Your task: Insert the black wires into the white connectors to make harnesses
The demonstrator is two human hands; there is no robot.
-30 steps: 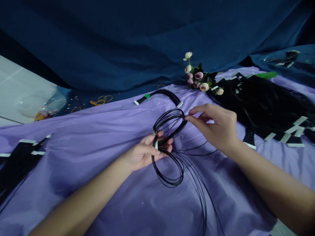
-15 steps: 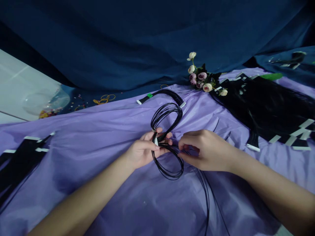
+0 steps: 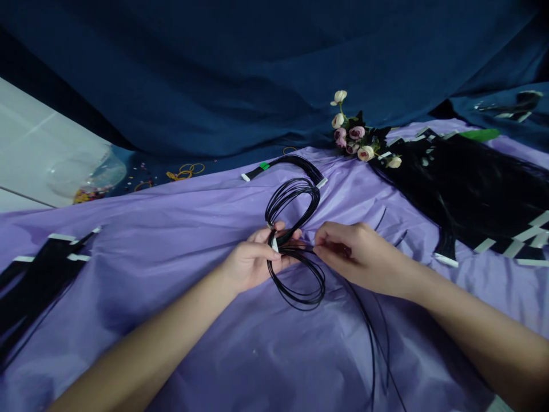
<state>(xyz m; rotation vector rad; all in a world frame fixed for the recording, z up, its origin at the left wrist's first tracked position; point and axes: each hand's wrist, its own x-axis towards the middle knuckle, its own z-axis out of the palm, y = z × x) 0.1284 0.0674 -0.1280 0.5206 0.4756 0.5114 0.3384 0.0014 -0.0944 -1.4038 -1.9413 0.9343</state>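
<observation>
A thin black cable harness (image 3: 315, 200) is looped into a figure eight, with a white connector (image 3: 275, 244) at its crossing. My left hand (image 3: 253, 260) grips it there, thumb on top and fingers beneath the loops. To the right, my right hand (image 3: 358, 252) pinches the loose strands of the same cable between thumb and fingers. From this hand the free strands hang down past the front of the purple cloth (image 3: 206, 343). Just behind the loops lies a short black cable (image 3: 295, 162) with white end connectors and a green band.
Black cables with white connectors form a pile (image 3: 484, 183) at right and a smaller bundle (image 3: 38, 280) at left. Artificial flowers (image 3: 355, 134) stand behind. Yellow rubber bands (image 3: 186, 171) and a clear container (image 3: 88, 171) lie at back left, before a dark blue curtain (image 3: 214, 74).
My right hand has shifted slightly up and right, drawing the strands along. The hanging ends have swung right. My left hand still holds the loops, and the whole view has shifted slightly.
</observation>
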